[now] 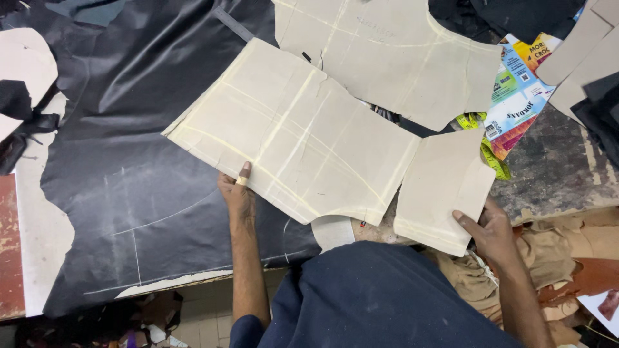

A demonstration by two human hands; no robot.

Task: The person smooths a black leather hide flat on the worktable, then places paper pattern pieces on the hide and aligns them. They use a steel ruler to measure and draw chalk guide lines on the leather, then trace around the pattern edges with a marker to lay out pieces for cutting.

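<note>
1. The left hand (pixel 237 196) holds the near edge of a large cream pattern piece (pixel 296 132); its grip is clamped on that edge, thumb on top with a pale band around it, the other fingers hidden beneath.
2. The right hand (pixel 491 231) takes the near right corner of a smaller cream pattern piece (pixel 443 187); its grip is closed on that corner, forefinger lying on top.
3. The two pieces meet edge to edge between the hands, the large one stretching up and away from the left grip, tilted across the surface.
4. Under and left of the left grip lies a sheet of black leather (pixel 142 148) with pale chalk lines drawn on it.
5. Beyond both grips, a third cream pattern piece (pixel 387 51) with a curved cut-out rests farther back, partly overlapped by the large one.
6. Beyond the right grip, a yellow measuring tape (pixel 493 158) trails beside a colourful printed carton (pixel 519 96).
7. Just right of the right grip, tan and brown leather scraps (pixel 574 251) are heaped at the edge of the surface (pixel 554 174).
</note>
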